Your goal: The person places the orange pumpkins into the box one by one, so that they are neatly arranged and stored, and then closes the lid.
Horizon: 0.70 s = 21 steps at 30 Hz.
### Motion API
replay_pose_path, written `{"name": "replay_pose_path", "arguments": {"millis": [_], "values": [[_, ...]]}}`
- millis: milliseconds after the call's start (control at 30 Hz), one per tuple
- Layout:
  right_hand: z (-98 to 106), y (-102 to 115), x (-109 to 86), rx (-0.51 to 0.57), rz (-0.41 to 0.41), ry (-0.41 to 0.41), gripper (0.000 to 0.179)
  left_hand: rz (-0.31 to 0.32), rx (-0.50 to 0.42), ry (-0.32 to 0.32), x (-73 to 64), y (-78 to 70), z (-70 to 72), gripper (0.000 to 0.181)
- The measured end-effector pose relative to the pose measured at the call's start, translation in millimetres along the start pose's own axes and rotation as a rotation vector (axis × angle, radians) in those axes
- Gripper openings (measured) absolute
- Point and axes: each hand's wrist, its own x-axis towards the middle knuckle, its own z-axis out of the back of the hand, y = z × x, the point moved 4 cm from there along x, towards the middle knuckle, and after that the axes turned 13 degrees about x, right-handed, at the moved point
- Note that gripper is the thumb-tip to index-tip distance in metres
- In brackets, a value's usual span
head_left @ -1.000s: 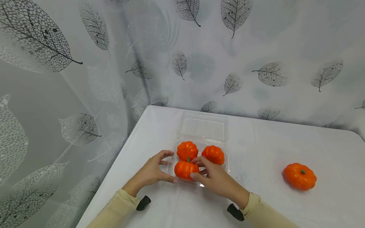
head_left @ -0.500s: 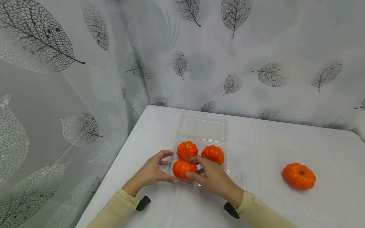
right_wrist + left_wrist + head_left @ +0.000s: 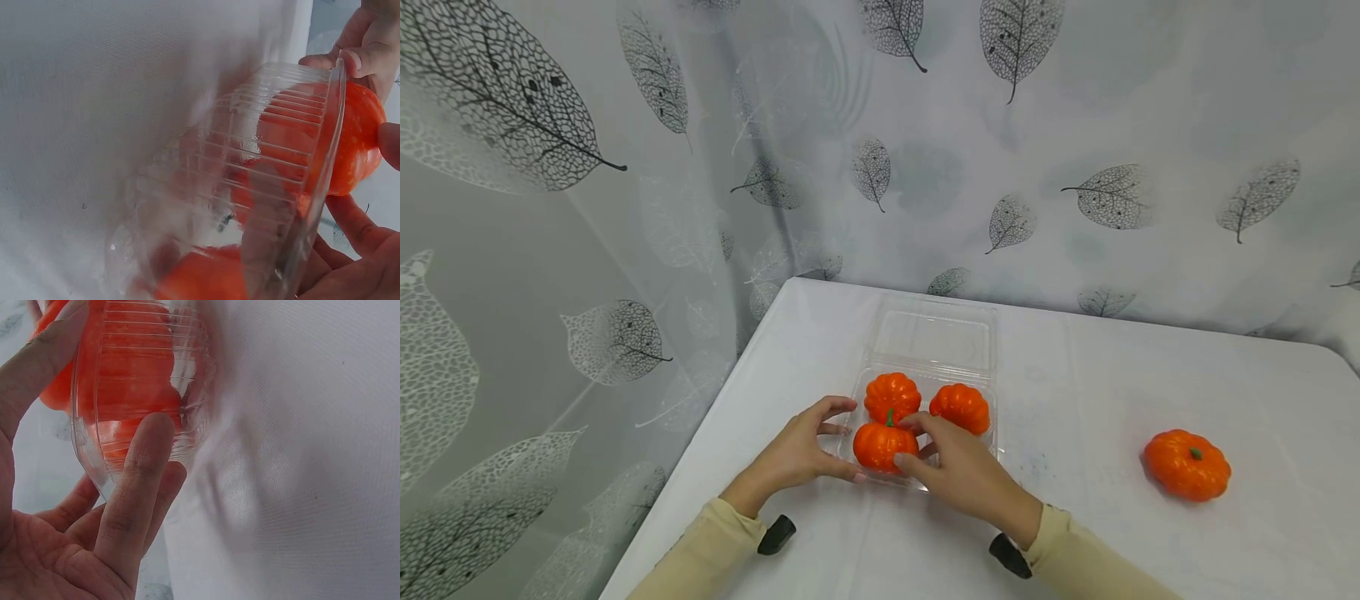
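A clear plastic clamshell container (image 3: 927,382) lies on the white-covered table, its lid (image 3: 936,340) folded back flat. My left hand (image 3: 796,450) holds its near left corner, thumb at the front and fingers along the side wall. My right hand (image 3: 966,467) grips a small orange toy pumpkin (image 3: 880,450) with a green stem, at the container's front left; in the right wrist view this pumpkin (image 3: 362,137) stands partly above the rim. Behind it sits a second pumpkin (image 3: 892,395). A third pumpkin (image 3: 958,407) is at the back right, partly hidden by my right hand.
Another orange pumpkin (image 3: 1187,465) rests by itself on the right of the table (image 3: 1075,400). A leaf-printed curtain (image 3: 955,167) hangs behind the table and along its left side.
The front pumpkin has shifted slightly left in the container, together with my right hand. My left hand has stayed where it was.
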Motion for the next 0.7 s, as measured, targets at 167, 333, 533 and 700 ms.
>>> {"name": "replay_pose_path", "arguments": {"millis": [167, 333, 533, 700], "values": [[-1.2, -0.1, 3.4, -0.050, 0.011, -0.018, 0.038, -0.006, 0.008, -0.001, 0.5, -0.4, -0.7, 0.095], [-2.7, 4.1, 6.3, -0.115, 0.031, -0.036, 0.036, -0.003, 0.006, 0.003, 0.5, -1.0, -0.6, 0.096], [-3.4, 4.6, 6.5, -0.121, 0.031, -0.041, 0.037, 0.002, 0.006, 0.006, 0.8, -0.6, -0.7, 0.095], [-3.7, 2.0, 4.4, -0.087, 0.002, -0.037, 0.039, 0.003, 0.005, 0.008, 0.4, -0.2, -1.1, 0.095]]}}
